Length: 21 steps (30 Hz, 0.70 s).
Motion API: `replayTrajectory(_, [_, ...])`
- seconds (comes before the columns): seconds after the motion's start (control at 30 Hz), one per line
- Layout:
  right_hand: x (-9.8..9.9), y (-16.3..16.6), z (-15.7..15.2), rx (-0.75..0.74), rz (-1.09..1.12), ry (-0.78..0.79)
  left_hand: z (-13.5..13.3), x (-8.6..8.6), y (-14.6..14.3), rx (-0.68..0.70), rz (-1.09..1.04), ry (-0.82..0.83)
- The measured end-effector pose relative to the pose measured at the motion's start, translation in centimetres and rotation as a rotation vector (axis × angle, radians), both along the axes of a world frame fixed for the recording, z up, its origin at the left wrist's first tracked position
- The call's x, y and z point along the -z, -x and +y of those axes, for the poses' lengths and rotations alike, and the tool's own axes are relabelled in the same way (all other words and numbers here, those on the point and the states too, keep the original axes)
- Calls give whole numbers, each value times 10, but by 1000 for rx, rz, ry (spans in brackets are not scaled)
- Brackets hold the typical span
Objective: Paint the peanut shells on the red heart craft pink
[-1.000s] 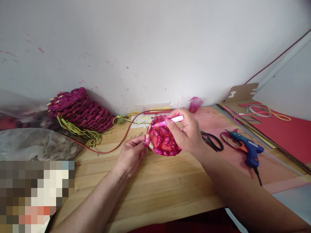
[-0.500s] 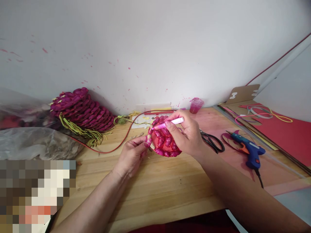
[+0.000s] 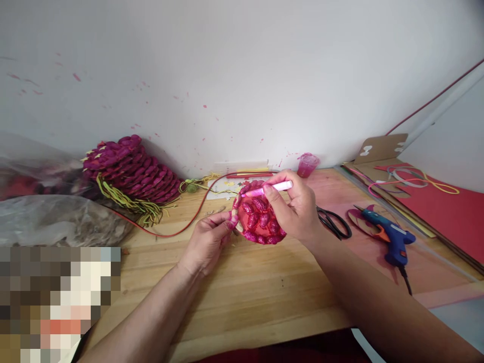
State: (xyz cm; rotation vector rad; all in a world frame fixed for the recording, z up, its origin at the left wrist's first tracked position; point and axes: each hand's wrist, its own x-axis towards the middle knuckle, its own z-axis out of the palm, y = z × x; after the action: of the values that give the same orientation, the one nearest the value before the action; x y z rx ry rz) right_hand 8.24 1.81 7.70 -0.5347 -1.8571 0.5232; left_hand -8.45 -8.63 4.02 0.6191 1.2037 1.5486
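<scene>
My left hand (image 3: pixel 207 241) pinches the left edge of a round red disc (image 3: pixel 258 218) covered with glittery pink oval pieces, held just above the wooden table (image 3: pixel 242 292). My right hand (image 3: pixel 295 207) is closed around a thin pink-and-white brush (image 3: pixel 270 188), whose tip points left at the disc's upper edge. Fingertips of both hands are stained pink.
A stack of similar magenta pieces with yellow-green strings (image 3: pixel 130 174) lies at the back left, beside plastic bags (image 3: pixel 56 222). A small pink cup (image 3: pixel 307 165) stands by the wall. Black scissors (image 3: pixel 335 223), a blue glue gun (image 3: pixel 389 234) and red sheets (image 3: pixel 449 209) lie to the right.
The brush tip has lifted slightly from the disc's face toward its upper edge. Both hands keep their hold, and the view has shifted a little.
</scene>
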Motion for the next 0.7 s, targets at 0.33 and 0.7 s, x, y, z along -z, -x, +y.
replayTrajectory(0.33, [-5, 0, -7, -50, -33, -50, -2, 5, 1, -50, 218, -50])
replayTrajectory(0.7, [-4, 1, -8, -73, -38, -92, -2, 5, 3, -61, 307, -49])
